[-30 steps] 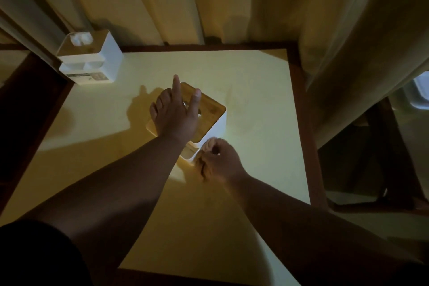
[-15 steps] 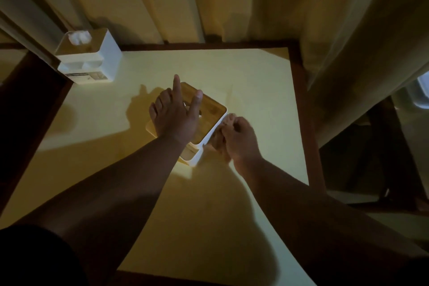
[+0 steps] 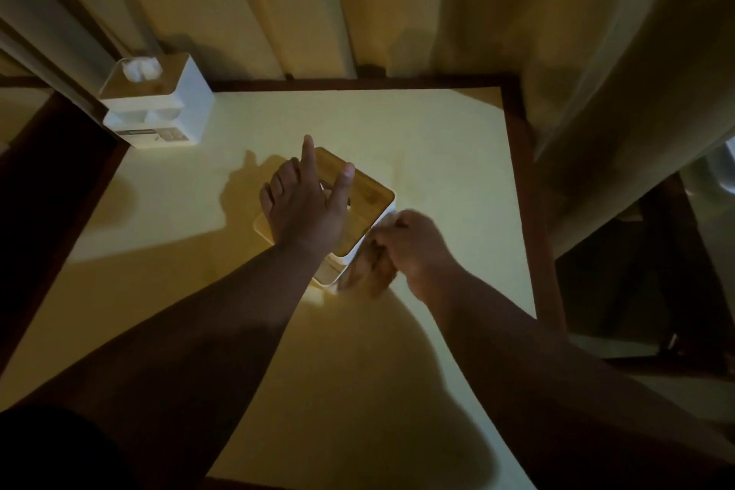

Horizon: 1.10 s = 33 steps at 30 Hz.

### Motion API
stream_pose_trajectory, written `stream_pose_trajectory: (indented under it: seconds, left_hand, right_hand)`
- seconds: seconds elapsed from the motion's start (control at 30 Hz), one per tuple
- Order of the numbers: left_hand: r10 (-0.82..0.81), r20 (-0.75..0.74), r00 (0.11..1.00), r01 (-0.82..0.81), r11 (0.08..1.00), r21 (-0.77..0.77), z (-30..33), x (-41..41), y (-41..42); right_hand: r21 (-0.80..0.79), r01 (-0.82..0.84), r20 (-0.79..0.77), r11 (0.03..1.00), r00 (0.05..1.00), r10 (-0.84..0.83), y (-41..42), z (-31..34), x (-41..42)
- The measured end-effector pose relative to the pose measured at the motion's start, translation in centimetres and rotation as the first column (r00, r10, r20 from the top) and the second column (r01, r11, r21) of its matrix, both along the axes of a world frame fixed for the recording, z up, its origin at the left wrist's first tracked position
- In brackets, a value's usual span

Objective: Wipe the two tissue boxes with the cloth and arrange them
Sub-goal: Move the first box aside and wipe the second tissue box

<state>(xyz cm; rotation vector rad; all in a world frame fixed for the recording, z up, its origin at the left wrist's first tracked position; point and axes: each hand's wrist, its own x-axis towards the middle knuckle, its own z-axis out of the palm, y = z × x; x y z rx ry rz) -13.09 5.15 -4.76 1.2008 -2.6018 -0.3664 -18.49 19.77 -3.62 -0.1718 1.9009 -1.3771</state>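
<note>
A white tissue box with a wooden lid (image 3: 370, 197) sits in the middle of the table. My left hand (image 3: 306, 207) lies flat on its lid with the fingers spread and straight. My right hand (image 3: 413, 247) grips a bunched, pale cloth (image 3: 368, 270) and holds it against the box's right side, near its front corner. The cloth is blurred. A second white tissue box (image 3: 159, 107), with tissue showing at its top, stands at the table's far left corner.
The pale yellow table (image 3: 437, 139) has a dark wooden rim. Curtains (image 3: 397, 0) hang close behind it and on the right. A dark chair or frame (image 3: 652, 290) stands past the right edge.
My right hand with the cloth has slid from the box's front corner along its right side and back a little toward me. My left hand has stayed on the lid.
</note>
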Motion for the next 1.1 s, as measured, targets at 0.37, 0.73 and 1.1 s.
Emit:
stream_pose_trajectory:
  seconds: [0.37, 0.73, 1.1]
  left_hand:
    - [0.006, -0.029, 1.000, -0.006, 1.000, -0.001, 0.0, -0.2, 0.1]
    - [0.009, -0.017, 1.000, -0.009, 1.000, 0.016, -0.1, -0.2, 0.1]
    - [0.003, -0.026, 1.000, -0.002, 0.999, 0.039, 0.0, -0.1, 0.1]
  right_hand:
    - [0.091, 0.015, -0.150, 0.996, 0.989, -0.001, 0.2, 0.7, -1.5]
    - [0.137, -0.064, -0.264, 0.989, 0.959, 0.098, 0.3, -0.1, -0.4]
    - [0.225, -0.167, -0.199, 0.960, 0.957, 0.213, 0.1, -1.2, 0.1]
